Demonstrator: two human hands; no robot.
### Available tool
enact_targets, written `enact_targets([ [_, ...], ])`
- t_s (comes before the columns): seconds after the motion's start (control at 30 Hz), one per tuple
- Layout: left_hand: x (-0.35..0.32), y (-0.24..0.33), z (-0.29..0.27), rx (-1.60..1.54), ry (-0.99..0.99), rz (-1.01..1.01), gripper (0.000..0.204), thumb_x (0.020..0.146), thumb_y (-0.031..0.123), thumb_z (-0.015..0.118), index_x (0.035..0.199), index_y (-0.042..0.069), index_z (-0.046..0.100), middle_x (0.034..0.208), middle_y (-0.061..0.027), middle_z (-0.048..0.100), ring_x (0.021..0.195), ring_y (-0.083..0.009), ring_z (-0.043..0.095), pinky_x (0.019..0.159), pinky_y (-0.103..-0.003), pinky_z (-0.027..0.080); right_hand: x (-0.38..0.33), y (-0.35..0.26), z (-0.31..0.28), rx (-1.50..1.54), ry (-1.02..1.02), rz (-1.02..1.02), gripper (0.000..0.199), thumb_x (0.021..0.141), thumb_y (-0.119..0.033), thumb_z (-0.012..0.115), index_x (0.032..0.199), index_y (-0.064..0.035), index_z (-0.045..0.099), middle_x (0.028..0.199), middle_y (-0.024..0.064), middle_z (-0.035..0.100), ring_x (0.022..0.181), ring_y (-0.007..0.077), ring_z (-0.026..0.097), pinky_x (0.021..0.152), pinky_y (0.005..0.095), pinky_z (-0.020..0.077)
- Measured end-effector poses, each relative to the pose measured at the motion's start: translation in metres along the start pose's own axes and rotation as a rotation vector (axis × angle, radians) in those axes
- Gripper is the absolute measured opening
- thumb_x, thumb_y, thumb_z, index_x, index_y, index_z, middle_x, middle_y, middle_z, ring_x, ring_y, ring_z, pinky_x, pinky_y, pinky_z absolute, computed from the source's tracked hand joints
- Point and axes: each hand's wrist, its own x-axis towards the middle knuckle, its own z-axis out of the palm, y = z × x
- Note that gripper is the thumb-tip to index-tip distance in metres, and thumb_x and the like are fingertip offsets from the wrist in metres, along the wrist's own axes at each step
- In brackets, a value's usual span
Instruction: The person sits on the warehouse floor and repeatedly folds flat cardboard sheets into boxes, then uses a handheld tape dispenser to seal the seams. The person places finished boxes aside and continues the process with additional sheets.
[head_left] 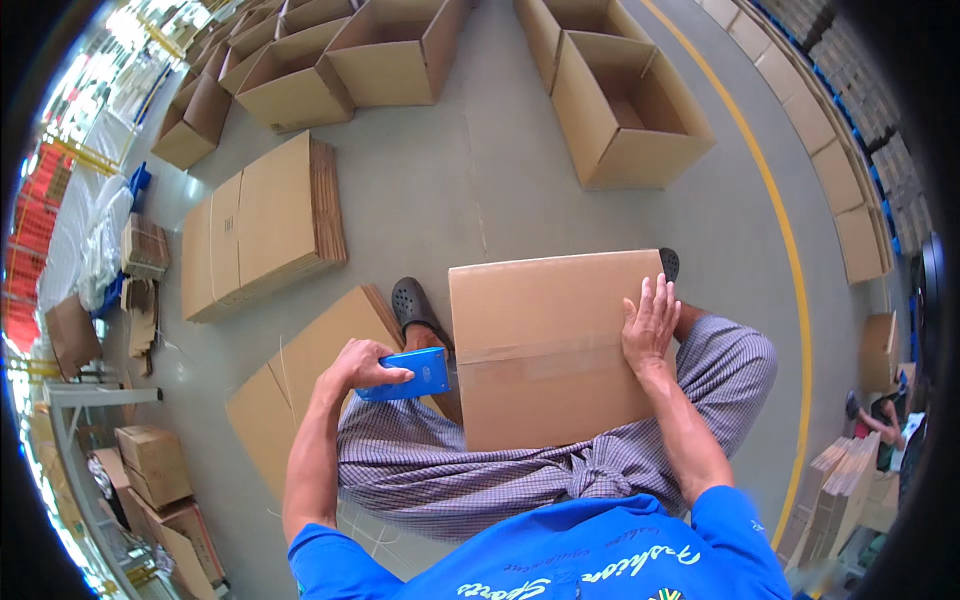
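A closed cardboard box (550, 405) sits between my legs, with a strip of clear tape (545, 350) across the middle of its top face. My right hand (650, 328) lies flat on the right part of that face, fingers stretched out. Beside the box's left edge, my left hand (358, 366) is closed around a blue tape dispenser (420, 373). The end of the dispenser is close to the box; whether they touch, I cannot tell. A dark clog (415, 305) on my foot shows left of the box, and part of another (669, 264) shows behind its far right corner.
Flat cardboard sheets (320, 350) lie at my left, with a strapped stack of flattened cartons (265, 225) beyond. Open boxes stand far left (385, 65) and far right (630, 110). A yellow floor line (790, 240) curves along the right. Another person (890, 420) is at the right edge.
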Motion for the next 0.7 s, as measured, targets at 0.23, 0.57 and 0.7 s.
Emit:
enact_targets([
  [0.23,0.024,-0.006,0.008,-0.022,-0.045,0.076,0.068,0.067,0.070,0.068,0.084,0.005,0.072,0.077,-0.0147,0.069,0.078,-0.0288,0.068,0.070,-0.043,0.052,-0.007,-0.125,-0.023,0.235,-0.114,-0.416,0.058,0.090,-0.028,0.060,0.142,-0.0087,0.041,0.154,0.0156,0.028,0.146,0.0330,0.020,0.117,0.0533,0.0159],
  [0.57,0.017,-0.021,0.011,-0.010,-0.042,0.147,0.072,0.071,0.076,0.061,0.112,0.018,0.074,0.092,-0.0152,0.072,0.089,-0.0319,0.066,0.094,-0.043,0.044,-0.023,-0.252,-0.010,0.450,-0.356,-0.518,0.057,0.098,-0.036,0.047,0.145,-0.0064,0.036,0.155,0.0146,0.024,0.146,0.0345,0.016,0.117,0.0533,0.0111],
  [0.7,0.000,-0.028,0.001,0.028,0.037,0.129,0.071,0.071,0.076,0.058,0.089,0.009,0.075,0.080,-0.0131,0.071,0.082,-0.0285,0.063,0.097,-0.038,0.035,-0.019,-0.248,-0.006,0.379,-0.393,-0.561,0.058,0.096,-0.034,0.051,0.145,-0.0068,0.036,0.156,0.0147,0.023,0.146,0.0346,0.015,0.117,0.0546,0.0114],
])
